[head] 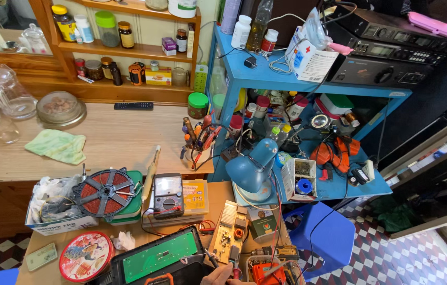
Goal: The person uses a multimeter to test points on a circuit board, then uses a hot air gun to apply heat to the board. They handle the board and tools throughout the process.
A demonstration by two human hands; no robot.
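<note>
Head view: a crowded repair bench seen from above, with only one hand showing at the bottom edge.
Hand [222,275]: just the knuckles and fingers enter the frame; I cannot tell whether it is the left or the right.
Grip: fingers curl around a thin probe [210,258]; the other hand is out of view.
Probe axis: it slants up and to the left from the fingers, tip away from the person.
Probe tip: at the right edge of the green board [156,257], touching or just above it; I cannot tell which.
Tan board [228,231]: just beyond the hand, long axis running away from the person.
Meter [168,195]: farther back, left of the tan board.
Orange tool [265,273]: just right of the hand.
Red tin [86,256]: well to the left, apart from the hand.
</note>
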